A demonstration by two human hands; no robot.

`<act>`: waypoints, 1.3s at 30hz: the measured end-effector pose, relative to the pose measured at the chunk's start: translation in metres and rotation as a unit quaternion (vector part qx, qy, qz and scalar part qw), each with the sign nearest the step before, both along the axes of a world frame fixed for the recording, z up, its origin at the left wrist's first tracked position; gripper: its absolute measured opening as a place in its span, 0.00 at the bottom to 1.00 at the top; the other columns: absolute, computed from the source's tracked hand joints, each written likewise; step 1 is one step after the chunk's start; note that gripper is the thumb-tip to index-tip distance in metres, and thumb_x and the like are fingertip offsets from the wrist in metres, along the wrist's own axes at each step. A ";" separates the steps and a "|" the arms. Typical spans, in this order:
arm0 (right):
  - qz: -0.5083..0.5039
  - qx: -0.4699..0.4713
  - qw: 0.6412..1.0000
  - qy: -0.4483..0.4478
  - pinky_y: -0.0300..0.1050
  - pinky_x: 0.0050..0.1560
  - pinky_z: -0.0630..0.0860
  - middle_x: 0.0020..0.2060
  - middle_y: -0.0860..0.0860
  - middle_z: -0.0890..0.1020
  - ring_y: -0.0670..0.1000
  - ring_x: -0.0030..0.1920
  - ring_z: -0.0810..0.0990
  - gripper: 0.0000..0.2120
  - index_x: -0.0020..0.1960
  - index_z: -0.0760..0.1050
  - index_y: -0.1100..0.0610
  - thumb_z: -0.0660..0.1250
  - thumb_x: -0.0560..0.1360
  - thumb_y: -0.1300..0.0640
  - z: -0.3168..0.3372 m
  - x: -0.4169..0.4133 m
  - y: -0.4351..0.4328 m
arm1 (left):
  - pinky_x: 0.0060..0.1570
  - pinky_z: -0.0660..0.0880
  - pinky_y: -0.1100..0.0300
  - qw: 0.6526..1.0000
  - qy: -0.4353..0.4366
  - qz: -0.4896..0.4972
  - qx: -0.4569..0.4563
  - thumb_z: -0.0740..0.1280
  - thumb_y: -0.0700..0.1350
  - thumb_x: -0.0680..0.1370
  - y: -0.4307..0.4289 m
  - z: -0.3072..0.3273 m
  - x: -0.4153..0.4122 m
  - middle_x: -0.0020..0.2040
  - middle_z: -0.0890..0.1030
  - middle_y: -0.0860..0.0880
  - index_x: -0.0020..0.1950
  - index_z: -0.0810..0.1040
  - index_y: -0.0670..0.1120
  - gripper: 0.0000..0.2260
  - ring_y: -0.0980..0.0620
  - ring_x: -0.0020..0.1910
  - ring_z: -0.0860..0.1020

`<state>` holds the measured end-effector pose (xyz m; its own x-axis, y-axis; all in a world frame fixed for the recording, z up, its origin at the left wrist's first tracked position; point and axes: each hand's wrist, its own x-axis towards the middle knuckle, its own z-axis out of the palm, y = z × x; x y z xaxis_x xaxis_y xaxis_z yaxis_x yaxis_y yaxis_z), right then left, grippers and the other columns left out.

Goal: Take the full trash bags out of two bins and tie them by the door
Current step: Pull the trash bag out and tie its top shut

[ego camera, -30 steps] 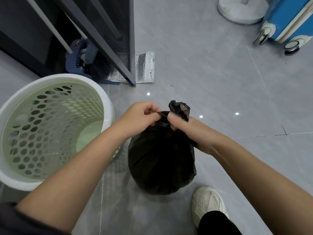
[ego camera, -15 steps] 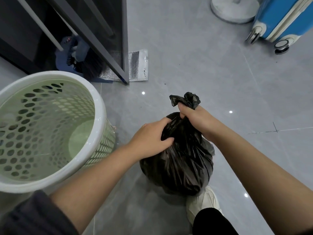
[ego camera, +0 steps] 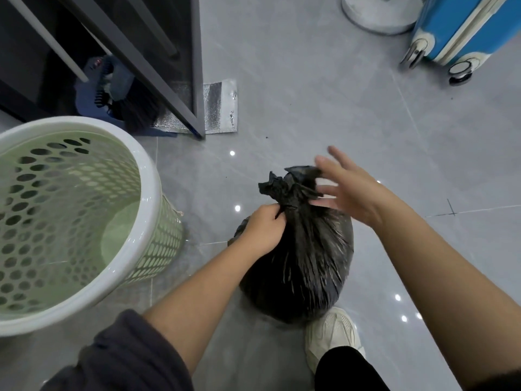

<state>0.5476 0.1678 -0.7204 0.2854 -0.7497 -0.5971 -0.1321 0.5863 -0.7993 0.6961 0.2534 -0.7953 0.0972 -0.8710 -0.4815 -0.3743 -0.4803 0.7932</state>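
A full black trash bag point(ego camera: 304, 263) stands on the grey floor in front of my white shoe. Its neck is twisted tight, with the loose top flaring above. My left hand point(ego camera: 263, 230) grips the bag at the neck from the left side. My right hand point(ego camera: 346, 190) hovers to the right of the bag's top with fingers spread and blurred, holding nothing. A pale green perforated bin point(ego camera: 70, 215) with a white rim stands at the left, with no bag in it.
A dark metal frame point(ego camera: 194, 80) with a silver mat point(ego camera: 220, 108) at its foot stands behind the bin, a blue broom and dustpan point(ego camera: 107, 86) inside it. A blue suitcase point(ego camera: 462, 32) and a round white stand base point(ego camera: 377, 15) are at the far right.
My right hand has let go of the bag's top and opened. My left hand has moved up from the bag's side to grip the twisted neck.
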 end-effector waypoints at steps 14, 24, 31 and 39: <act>0.261 -0.343 0.858 0.280 0.62 0.73 0.51 0.68 0.48 0.68 0.47 0.71 0.57 0.47 0.71 0.61 0.51 0.65 0.60 0.25 -0.067 0.001 0.084 | 0.49 0.75 0.58 0.993 -0.025 -0.112 0.013 0.62 0.42 0.77 -0.014 0.037 0.023 0.46 0.82 0.48 0.47 0.79 0.47 0.06 0.51 0.48 0.78; 0.152 -0.150 0.975 0.058 0.27 0.60 0.67 0.54 0.30 0.78 0.30 0.57 0.73 0.10 0.53 0.72 0.28 0.65 0.71 0.37 -0.050 0.028 0.083 | 0.33 0.70 0.63 0.944 -0.107 -0.308 0.049 0.69 0.40 0.73 -0.062 0.099 0.040 0.26 0.75 0.51 0.31 0.73 0.47 0.12 0.55 0.29 0.73; 0.085 -0.024 0.992 -0.093 0.48 0.59 0.74 0.53 0.49 0.84 0.50 0.56 0.81 0.15 0.54 0.82 0.50 0.68 0.69 0.47 -0.042 0.031 0.071 | 0.21 0.64 0.70 0.974 -0.082 -0.208 0.026 0.69 0.41 0.73 -0.070 0.090 0.050 0.26 0.74 0.52 0.37 0.77 0.45 0.05 0.58 0.23 0.71; 0.132 -0.007 0.985 -0.108 0.36 0.53 0.77 0.47 0.41 0.84 0.43 0.52 0.81 0.17 0.50 0.81 0.49 0.64 0.72 0.37 -0.038 0.040 0.082 | 0.25 0.66 0.69 0.982 -0.077 -0.169 0.041 0.66 0.35 0.73 -0.059 0.070 0.055 0.27 0.75 0.51 0.37 0.78 0.41 0.05 0.60 0.23 0.71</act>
